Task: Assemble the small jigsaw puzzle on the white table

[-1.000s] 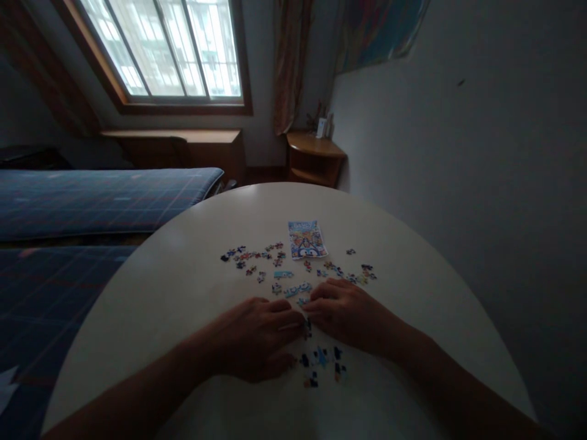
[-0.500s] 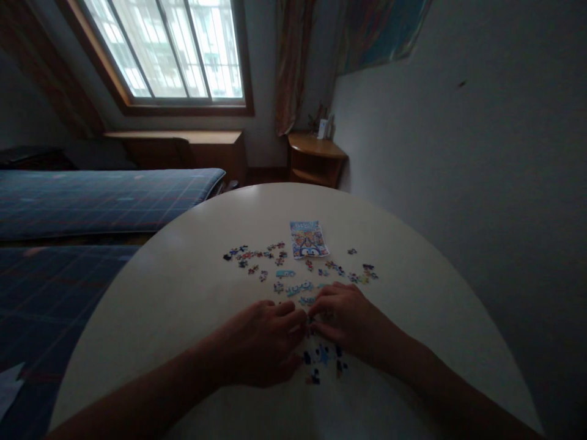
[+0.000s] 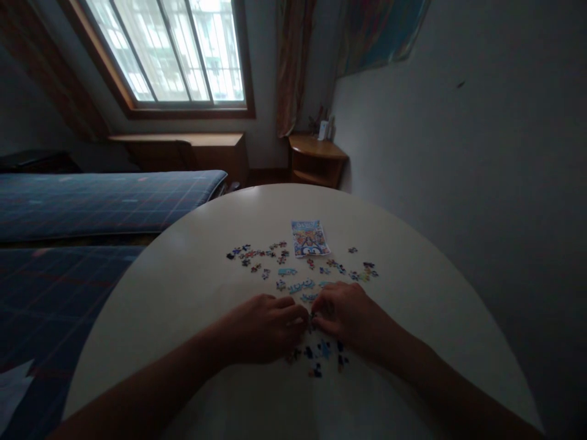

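Note:
My left hand [image 3: 270, 327] and my right hand [image 3: 351, 311] meet over the round table, fingertips almost touching. Both are closed in a pinch around a small jigsaw puzzle piece [image 3: 312, 322], mostly covered by the fingers. Just below them lie dark and blue puzzle pieces [image 3: 324, 349], several of them close together. Beyond the fingers are light-blue joined puzzle pieces [image 3: 301, 286], partly hidden by my right hand. Farther off, a printed picture sheet [image 3: 310, 239] with a cartoon character lies flat.
Loose puzzle pieces [image 3: 259, 253] are scattered at the left of the sheet, and more puzzle pieces [image 3: 364, 275] lie to the right. The white round table [image 3: 183, 293] stands near a bed [image 3: 105, 205] and a wall [image 3: 458, 171]. A corner shelf [image 3: 316, 146] is behind.
My left hand has shifted slightly up and its lower fingers have drawn in, uncovering puzzle pieces beneath it. My right hand stays pinched at nearly the same place.

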Action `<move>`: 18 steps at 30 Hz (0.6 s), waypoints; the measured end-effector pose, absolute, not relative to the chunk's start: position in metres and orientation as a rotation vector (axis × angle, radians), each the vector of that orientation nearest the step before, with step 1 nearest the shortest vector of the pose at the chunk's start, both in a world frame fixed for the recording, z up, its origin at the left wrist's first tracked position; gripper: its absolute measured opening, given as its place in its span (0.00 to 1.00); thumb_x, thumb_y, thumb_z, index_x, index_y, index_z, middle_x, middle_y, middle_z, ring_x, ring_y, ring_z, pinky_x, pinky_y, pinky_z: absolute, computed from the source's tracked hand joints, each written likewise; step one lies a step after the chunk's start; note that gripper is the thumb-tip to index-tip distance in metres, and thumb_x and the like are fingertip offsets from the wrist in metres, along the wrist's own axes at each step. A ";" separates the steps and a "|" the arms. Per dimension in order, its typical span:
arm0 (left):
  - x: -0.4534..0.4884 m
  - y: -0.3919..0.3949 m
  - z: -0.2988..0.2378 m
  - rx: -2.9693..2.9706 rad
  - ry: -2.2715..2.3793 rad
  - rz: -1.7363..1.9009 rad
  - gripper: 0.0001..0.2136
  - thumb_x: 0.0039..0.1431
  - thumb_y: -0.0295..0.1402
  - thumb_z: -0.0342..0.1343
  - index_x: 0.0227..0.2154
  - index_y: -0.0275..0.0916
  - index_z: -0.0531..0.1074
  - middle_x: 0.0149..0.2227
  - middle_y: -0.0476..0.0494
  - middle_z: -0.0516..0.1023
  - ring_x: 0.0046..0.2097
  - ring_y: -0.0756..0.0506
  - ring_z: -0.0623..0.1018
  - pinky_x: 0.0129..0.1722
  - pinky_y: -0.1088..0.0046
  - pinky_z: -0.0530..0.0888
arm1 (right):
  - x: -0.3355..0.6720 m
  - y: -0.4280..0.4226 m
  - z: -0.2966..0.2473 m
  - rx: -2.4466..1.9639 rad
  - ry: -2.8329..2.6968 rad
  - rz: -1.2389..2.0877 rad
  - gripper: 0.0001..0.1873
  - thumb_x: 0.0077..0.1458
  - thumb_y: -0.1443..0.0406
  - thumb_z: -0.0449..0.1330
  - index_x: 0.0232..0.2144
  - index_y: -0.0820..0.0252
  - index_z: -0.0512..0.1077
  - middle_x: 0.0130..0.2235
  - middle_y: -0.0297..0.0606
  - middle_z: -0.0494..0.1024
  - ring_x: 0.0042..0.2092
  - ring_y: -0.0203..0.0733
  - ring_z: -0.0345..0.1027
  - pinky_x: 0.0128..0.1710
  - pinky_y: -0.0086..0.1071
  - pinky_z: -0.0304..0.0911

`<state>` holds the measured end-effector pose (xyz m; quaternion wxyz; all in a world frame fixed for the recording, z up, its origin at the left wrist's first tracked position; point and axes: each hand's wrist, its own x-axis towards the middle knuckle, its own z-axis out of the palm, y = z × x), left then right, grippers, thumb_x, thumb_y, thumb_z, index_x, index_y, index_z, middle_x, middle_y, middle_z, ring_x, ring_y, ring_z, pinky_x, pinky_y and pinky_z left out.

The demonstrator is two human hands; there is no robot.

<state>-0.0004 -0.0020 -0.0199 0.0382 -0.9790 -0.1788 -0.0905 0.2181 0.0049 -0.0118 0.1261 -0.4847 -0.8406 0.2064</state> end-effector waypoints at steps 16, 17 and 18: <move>0.003 -0.005 -0.021 -2.948 -0.595 -0.301 0.06 0.66 0.32 0.52 0.36 0.39 0.73 0.41 0.44 0.75 0.37 0.47 0.73 0.28 0.73 0.72 | 0.229 0.002 0.004 -1.439 -2.240 0.875 0.06 0.50 0.72 0.62 0.33 0.60 0.75 0.31 0.35 0.79 0.31 0.36 0.71 0.31 0.27 0.61; 0.002 -0.003 -0.022 -2.951 -0.607 -0.348 0.07 0.67 0.32 0.51 0.35 0.40 0.73 0.41 0.46 0.75 0.37 0.47 0.73 0.28 0.73 0.72 | 0.237 0.004 0.008 -1.445 -2.245 0.902 0.06 0.51 0.70 0.63 0.34 0.60 0.75 0.31 0.35 0.79 0.32 0.36 0.71 0.32 0.28 0.62; 0.001 -0.001 -0.024 -2.954 -0.627 -0.402 0.08 0.68 0.32 0.50 0.34 0.40 0.73 0.41 0.47 0.76 0.36 0.48 0.74 0.28 0.74 0.71 | 0.246 0.005 0.012 -1.452 -2.264 0.916 0.05 0.53 0.69 0.62 0.34 0.59 0.76 0.32 0.35 0.79 0.32 0.37 0.71 0.32 0.29 0.62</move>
